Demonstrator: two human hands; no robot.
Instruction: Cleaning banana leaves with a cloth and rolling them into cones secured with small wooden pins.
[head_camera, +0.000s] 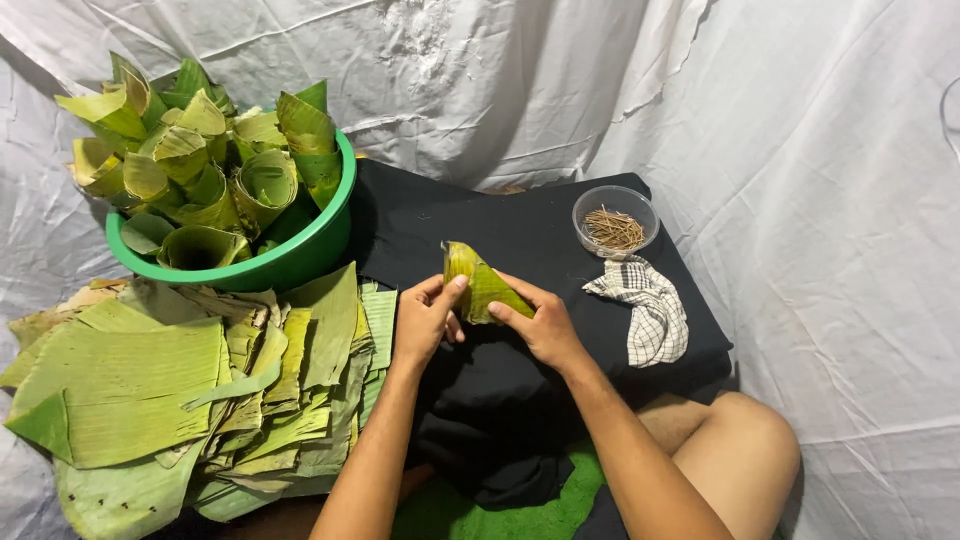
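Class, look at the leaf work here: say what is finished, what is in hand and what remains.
Done: the green basin is piled with rolled leaf cones. In hand: the left hand and right hand both grip one folded leaf cone over the black cloth. Left: a stack of flat leaf pieces lies beside the basin; small sticks fill the clear bowl.

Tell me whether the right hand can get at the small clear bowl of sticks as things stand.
Probably yes. The clear bowl stands open on the black cloth, up and to the right of the right hand, with nothing between them. But that hand and the left hand hold the folded leaf, so its grip is taken.
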